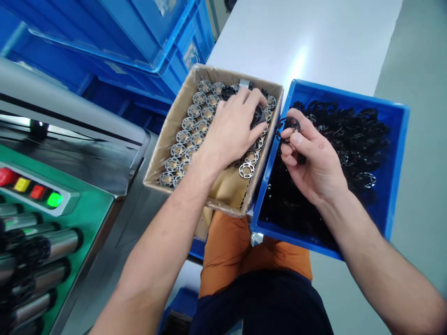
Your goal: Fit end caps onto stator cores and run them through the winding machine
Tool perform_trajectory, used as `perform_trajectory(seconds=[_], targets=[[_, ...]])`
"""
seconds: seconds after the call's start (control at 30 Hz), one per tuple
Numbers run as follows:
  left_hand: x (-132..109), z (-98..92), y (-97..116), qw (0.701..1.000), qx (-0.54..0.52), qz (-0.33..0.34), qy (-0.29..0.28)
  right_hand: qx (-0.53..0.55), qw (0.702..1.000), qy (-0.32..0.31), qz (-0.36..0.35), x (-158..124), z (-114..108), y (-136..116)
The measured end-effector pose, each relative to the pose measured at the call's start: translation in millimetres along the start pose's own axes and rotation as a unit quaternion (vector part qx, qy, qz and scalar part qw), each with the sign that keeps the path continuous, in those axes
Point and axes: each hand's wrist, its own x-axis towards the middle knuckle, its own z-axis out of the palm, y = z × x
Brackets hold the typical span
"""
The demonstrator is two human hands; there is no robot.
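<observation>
My left hand [233, 123] is inside a plastic-lined cardboard box [167, 128], its fingers curled round a black ring-shaped part [257, 116] that they partly hide. Rows of silver slotted metal rings [188, 123] stand in the box, and one silver ring [246, 170] lies nearest its bare cardboard bottom. Several black parts sit among the rows near my fingertips. My right hand [310, 158] pinches another black ring-shaped part [292, 124] between thumb and fingers, above the left edge of a blue bin [400, 153]. Loose black parts [363, 135] are heaped in that bin.
Both containers rest on a white table [314, 37]. Large blue crates [139, 32] are stacked at the upper left. To the left stands a green machine panel [92, 200] with coloured buttons [37, 191] and metal cylinders [63, 244]. My legs are below the box.
</observation>
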Motion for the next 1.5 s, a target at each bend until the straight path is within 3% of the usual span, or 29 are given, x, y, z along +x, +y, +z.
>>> perform_trajectory(seconds=[0.07,0.13,0.2,0.27,0.37,0.5,0.6,0.67,0.77,0.83,0.93,1.0,1.07,1.2,1.27,1.37,1.5], targets=[[-3,-19.3,-6,0.999,0.045,-0.009,0.007,0.015,1.0,0.004,0.003,2,0,0],[-31,-46.4,-9,0.996,0.087,-0.021,0.019,0.025,1.0,0.005,0.012,2,0,-4],[-69,-73.6,-9,0.988,0.142,-0.061,-0.031,0.04,0.999,0.003,0.029,1,1,-9],[-106,-90.7,-6,0.96,0.21,-0.139,-0.12,0.055,0.997,-0.01,0.046,-2,5,-12],[-134,-91.4,0,0.915,0.283,-0.212,-0.194,0.074,0.994,-0.057,0.053,-6,13,-11],[-136,-83.6,8,0.891,0.326,-0.235,-0.212,0.095,0.99,-0.093,0.047,-9,23,-6],[-144,-88.3,17,0.911,0.312,-0.191,-0.188,0.078,0.992,-0.093,0.019,-11,28,-8],[-153,-89.2,19,0.952,0.257,-0.143,-0.084,0.062,0.993,-0.102,0.007,-15,31,-11],[-154,-76.3,16,0.987,0.053,-0.102,0.116,0.056,0.992,-0.114,0.012,-19,34,-16],[-143,-59.6,14,0.967,-0.136,-0.12,0.179,0.052,0.993,-0.108,0.005,-21,35,-18],[-122,-32.5,22,0.891,-0.369,-0.199,0.174,0.013,0.994,-0.102,-0.027,-21,34,-19],[-112,-15.6,32,0.839,-0.456,-0.249,0.159,-0.021,0.993,-0.101,-0.052,-21,33,-20],[-108,1.4,41,0.811,-0.492,-0.274,0.157,-0.044,0.992,-0.094,-0.075,-22,34,-20],[-116,32.7,41,0.815,-0.491,-0.247,0.186,-0.081,0.991,-0.054,-0.093,-28,40,-20],[-122,41.7,37,0.827,-0.487,-0.226,0.164,-0.088,0.991,-0.042,-0.094,-32,45,-19],[-129,44.1,34,0.839,-0.482,-0.224,0.119,-0.082,0.991,-0.055,-0.093,-36,51,-17],[-133,36.5,37,0.831,-0.504,-0.213,0.097,-0.076,0.992,-0.068,-0.072,-38,57,-18]])
